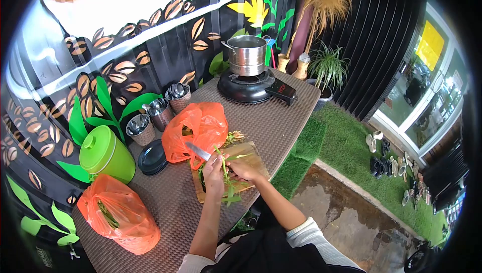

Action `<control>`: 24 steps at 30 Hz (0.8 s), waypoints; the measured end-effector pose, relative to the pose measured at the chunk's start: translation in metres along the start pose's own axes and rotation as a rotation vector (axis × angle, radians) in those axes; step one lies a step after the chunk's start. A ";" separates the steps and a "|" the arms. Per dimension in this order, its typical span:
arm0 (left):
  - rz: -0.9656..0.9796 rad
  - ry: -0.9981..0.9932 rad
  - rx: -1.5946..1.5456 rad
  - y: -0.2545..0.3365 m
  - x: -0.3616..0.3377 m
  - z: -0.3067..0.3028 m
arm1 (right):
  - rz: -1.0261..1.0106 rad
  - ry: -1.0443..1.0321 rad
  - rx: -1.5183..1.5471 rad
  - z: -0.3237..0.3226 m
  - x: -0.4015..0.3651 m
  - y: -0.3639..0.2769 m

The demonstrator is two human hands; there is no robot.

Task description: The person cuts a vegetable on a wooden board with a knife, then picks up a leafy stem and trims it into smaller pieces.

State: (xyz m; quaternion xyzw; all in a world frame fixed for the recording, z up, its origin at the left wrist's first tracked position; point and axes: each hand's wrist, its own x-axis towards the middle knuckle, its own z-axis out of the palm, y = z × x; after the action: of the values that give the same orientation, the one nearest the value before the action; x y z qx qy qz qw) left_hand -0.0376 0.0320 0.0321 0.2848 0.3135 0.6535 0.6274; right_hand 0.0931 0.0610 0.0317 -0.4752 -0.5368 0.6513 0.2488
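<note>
My left hand (214,169) is closed above the cutting board, and a knife (198,151) juts from it, blade pointing up and left. The knife's handle is hidden. Just to the right, my right hand (242,169) has its fingers closed at a thin green stalk (224,166) that runs upright between both hands. Beneath them lies a wooden cutting board (253,158) with green leaf pieces (231,196) along its near edge. An orange plastic bag (198,127) stands against the board's far left side, and some roots or stems stick out beside it.
A second orange bag (120,218) sits near left, by a green lidded container (106,153). Dark plates (152,157) and cups of cutlery (160,114) line the wall. A steel pot (247,54) rests on a black gas stove (243,88) at the table's far end.
</note>
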 end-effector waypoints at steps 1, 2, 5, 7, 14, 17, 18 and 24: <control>0.003 0.005 0.002 0.001 0.000 0.000 | 0.000 -0.006 0.000 0.000 0.008 0.006; 0.019 0.020 0.011 0.002 0.000 0.000 | -0.065 0.112 -0.284 0.001 0.016 0.013; 0.034 0.051 0.025 0.002 0.000 -0.002 | -0.067 0.234 -0.651 0.000 0.009 0.006; 0.030 0.062 0.028 0.003 -0.001 0.001 | -0.208 0.464 -0.519 -0.003 0.001 0.014; 0.149 0.182 0.198 -0.019 0.012 0.000 | -0.378 0.403 0.009 -0.013 -0.077 0.020; 0.188 0.183 0.259 -0.035 0.015 0.003 | -0.386 0.299 0.145 -0.006 -0.109 0.023; 0.227 0.166 0.245 -0.041 0.017 0.005 | -0.369 0.295 0.149 -0.002 -0.116 0.021; 0.204 0.072 0.207 -0.053 0.016 0.017 | -0.295 0.526 0.009 0.001 -0.112 0.057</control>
State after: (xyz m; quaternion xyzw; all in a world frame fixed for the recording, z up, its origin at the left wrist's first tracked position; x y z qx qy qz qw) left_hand 0.0085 0.0494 0.0018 0.3544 0.3710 0.6878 0.5135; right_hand 0.1501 -0.0501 0.0175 -0.5436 -0.5143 0.4648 0.4732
